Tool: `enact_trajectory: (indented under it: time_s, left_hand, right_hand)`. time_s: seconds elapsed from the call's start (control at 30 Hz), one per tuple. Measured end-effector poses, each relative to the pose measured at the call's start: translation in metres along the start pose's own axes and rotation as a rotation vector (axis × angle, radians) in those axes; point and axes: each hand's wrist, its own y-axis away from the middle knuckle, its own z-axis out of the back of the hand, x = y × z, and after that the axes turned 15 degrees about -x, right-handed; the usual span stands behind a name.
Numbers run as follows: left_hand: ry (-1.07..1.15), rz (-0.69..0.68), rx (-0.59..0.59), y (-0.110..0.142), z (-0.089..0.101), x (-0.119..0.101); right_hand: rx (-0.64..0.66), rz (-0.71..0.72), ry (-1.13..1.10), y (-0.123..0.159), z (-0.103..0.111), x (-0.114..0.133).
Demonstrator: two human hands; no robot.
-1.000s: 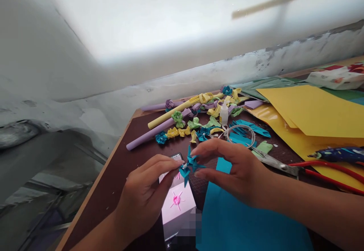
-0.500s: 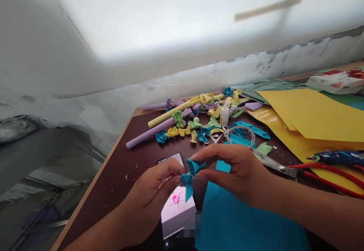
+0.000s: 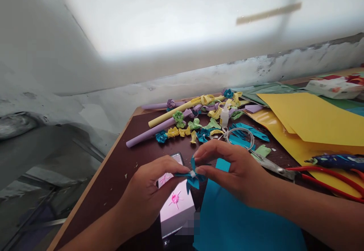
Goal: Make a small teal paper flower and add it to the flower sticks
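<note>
Between my two hands is a small blue paper flower (image 3: 193, 182) with pointed petals and a whitish spot at its centre. My left hand (image 3: 152, 190) pinches a petal on its left side between thumb and fingers. From the right, my right hand (image 3: 231, 171) pinches another part of it, thumb below and fingers above. Below the flower lies a phone (image 3: 178, 215), its screen showing pink shapes on a pale ground. A blue paper sheet (image 3: 244, 224) lies under my right hand and forearm.
Behind my hands lie rolled paper tubes (image 3: 152, 132), yellow paper flowers (image 3: 173, 131), a glue bottle (image 3: 224, 117), a tape ring (image 3: 252, 139) and blue paper pieces (image 3: 253, 130). Red-handled scissors (image 3: 280, 170) and yellow sheets (image 3: 315, 118) are at right. The table's wooden edge (image 3: 93, 171) runs along the left.
The blue flower has turned in my fingers, so its whitish centre and spread petals now show. Both hands keep hold of it and have shifted only slightly.
</note>
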Motion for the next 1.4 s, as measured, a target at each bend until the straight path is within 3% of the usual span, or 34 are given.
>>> enact_trajectory:
  time_s: [0.2,0.3,0.47,0.63,1.07,1.4]
  left_hand:
    - [0.165,0.200,-0.112,0.003,-0.007,-0.004]
    - [0.219,0.252,-0.170,0.004,-0.008,-0.004]
    - [0.230,0.236,-0.201,0.003,-0.009,-0.006]
    - [0.212,0.191,-0.213,0.004,-0.011,-0.009]
    - [0.264,0.214,-0.221,0.004,-0.012,-0.009]
    - [0.292,0.205,-0.079,0.006,-0.009,-0.008]
  right_hand:
    - [0.004,-0.024,-0.062,0.000,-0.003,0.006]
    - [0.002,-0.124,-0.175,-0.002,-0.005,0.010]
    - [0.076,-0.370,-0.356,-0.006,-0.007,0.009]
    - [0.104,-0.481,-0.373,-0.006,-0.006,0.009]
    - [0.106,-0.501,-0.389,-0.004,-0.008,0.003]
    - [0.127,-0.449,-0.276,-0.003,-0.008,0.006]
